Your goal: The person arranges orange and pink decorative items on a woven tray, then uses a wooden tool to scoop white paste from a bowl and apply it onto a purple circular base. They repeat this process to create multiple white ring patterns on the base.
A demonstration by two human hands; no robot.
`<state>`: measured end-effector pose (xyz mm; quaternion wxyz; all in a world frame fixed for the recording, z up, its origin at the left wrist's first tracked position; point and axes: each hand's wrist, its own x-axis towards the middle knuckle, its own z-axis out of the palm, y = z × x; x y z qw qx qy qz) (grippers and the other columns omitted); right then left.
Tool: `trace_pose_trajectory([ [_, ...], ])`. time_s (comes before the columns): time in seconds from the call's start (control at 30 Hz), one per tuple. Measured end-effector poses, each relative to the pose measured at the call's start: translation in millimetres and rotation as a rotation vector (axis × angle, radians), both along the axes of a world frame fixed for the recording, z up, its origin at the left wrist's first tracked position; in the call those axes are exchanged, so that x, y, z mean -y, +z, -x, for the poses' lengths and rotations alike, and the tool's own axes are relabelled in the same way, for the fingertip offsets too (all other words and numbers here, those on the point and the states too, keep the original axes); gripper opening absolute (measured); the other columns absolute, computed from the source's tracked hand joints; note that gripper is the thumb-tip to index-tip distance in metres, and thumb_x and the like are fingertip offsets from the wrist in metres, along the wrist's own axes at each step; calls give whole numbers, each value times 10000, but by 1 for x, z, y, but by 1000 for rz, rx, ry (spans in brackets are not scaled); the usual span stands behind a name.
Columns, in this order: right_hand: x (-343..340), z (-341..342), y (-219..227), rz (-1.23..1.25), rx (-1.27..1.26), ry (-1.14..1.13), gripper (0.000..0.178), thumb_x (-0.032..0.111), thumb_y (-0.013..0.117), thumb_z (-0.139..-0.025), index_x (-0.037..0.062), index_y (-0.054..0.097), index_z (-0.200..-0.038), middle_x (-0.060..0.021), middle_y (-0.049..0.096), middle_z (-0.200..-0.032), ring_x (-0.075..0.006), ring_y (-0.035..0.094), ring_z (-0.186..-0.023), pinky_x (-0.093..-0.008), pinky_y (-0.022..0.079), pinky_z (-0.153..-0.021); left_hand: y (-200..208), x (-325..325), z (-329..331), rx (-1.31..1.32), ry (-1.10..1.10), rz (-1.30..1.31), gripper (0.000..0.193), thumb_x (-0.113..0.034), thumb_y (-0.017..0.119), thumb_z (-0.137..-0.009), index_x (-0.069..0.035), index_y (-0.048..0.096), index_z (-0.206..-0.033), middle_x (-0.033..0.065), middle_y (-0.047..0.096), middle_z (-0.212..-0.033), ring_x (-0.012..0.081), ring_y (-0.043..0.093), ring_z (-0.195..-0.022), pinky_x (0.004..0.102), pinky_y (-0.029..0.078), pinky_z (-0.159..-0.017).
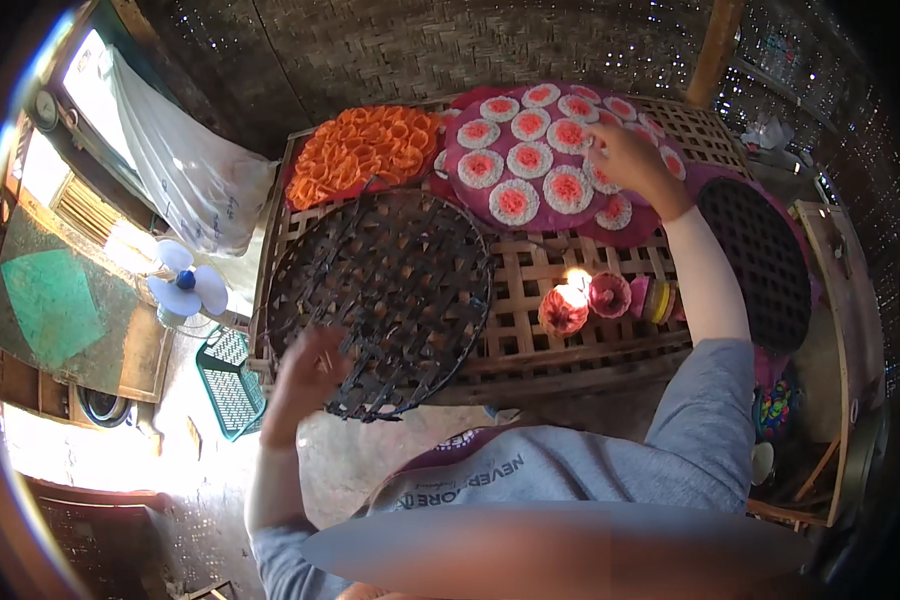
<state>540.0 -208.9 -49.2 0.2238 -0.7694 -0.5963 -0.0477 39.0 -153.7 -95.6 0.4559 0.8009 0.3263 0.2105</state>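
Note:
My right hand (638,170) reaches over a pink cloth (495,222) at the far side, its fingers bent together among round white pieces with pink-red middles (567,190). Whatever is between those fingertips is too small to make out. Near the left rim of a round, dark woven tray (395,290) is my left hand (312,372). Motion blurs it, so I cannot tell whether it touches the tray. Orange curled, cup-like pieces (365,155) lie heaped beyond the tray.
All this rests on a slatted wooden table (525,262). Red fluted cups (565,312) and a stack of coloured rings or cups (660,300) lie near its front. A dark latticed tray (755,265) is at right. Leftward are a fan (186,282) and green basket (230,385).

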Motion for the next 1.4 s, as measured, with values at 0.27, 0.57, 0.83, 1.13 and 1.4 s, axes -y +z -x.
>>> trace_pose_trajectory([
  [0.27, 105, 186, -25, 22, -565, 352, 240, 90, 629, -791, 29, 580, -1018, -69, 606, -792, -111, 568, -656, -247, 454, -590, -101, 130, 65, 290, 383, 588, 372, -256, 584, -854, -30, 495, -1137, -27, 487, -814, 65, 434, -744, 196, 343, -659],
  [0.57, 112, 301, -157, -227, -1191, 295, 381, 196, 612, -842, -5, 417, -1100, -101, 587, -814, -156, 597, -628, -282, 489, -557, -94, 94, 29, 702, 496, 673, 221, -289, 577, -859, -127, 487, -739, -72, 388, -612, 34, 329, -542, 203, 254, -503],
  [0.83, 107, 332, -133, 42, -2077, 208, 235, 257, 569, -872, 77, 549, -1022, -106, 628, -941, -188, 635, -812, -301, 530, -684, -75, 102, 45, 840, 627, 639, 178, -211, 605, -809, -146, 471, -710, -74, 359, -596, 28, 312, -510, 194, 245, -468],
  [1.13, 170, 384, -115, 267, -2205, 537, 384, 163, 501, -893, 65, 413, -1254, -118, 612, -1032, -172, 614, -930, -318, 524, -780, -62, 241, 118, 949, 797, 268, 179, -167, 543, -857, -30, 528, -970, 49, 573, -953, 122, 542, -872, 273, 423, -773],
  [1.4, 233, 416, -71, 273, -1966, 986, 362, 171, 516, -893, 51, 430, -1224, -79, 563, -1065, -166, 575, -977, -322, 497, -806, -105, 334, 174, 1038, 813, -213, 423, -410, 489, -866, -27, 534, -1040, 69, 556, -1022, 149, 526, -922, 303, 400, -827],
])
